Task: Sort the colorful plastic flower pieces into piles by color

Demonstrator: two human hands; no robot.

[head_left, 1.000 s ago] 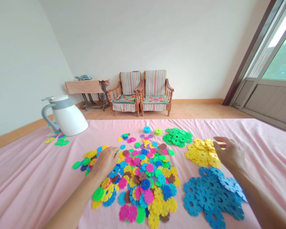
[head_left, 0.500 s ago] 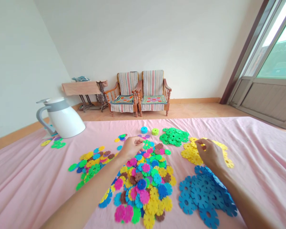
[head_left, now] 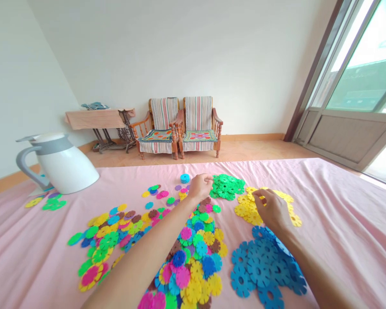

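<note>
My left hand point(head_left: 202, 188) reaches to the left edge of a pile of green snowflake discs point(head_left: 228, 187). Its fingers are pinched together, and whatever may be between them blends into the green pile. Over the pile of yellow snowflake discs point(head_left: 246, 210) hovers my right hand point(head_left: 272, 209), thumb and fingers curled into a ring; I cannot make out anything in it. Large blue snowflake discs point(head_left: 266, 264) lie heaped below the right wrist. Under and beside my left forearm spreads a mixed heap of small coloured discs point(head_left: 196, 253), with another mixed group point(head_left: 107, 234) to its left.
A white jug point(head_left: 66, 165) with a grey handle stands at the left, a few discs point(head_left: 54, 203) in front of it. One small blue stack point(head_left: 184, 178) sits near the far edge of the pink cloth point(head_left: 334, 201). Two wooden armchairs point(head_left: 197, 113) stand against the wall.
My left hand has moved right, from above the mixed heap to the green pile; the green disc seen in its fingers no longer shows distinctly. My right hand stays over the yellow pile. The view has shifted.
</note>
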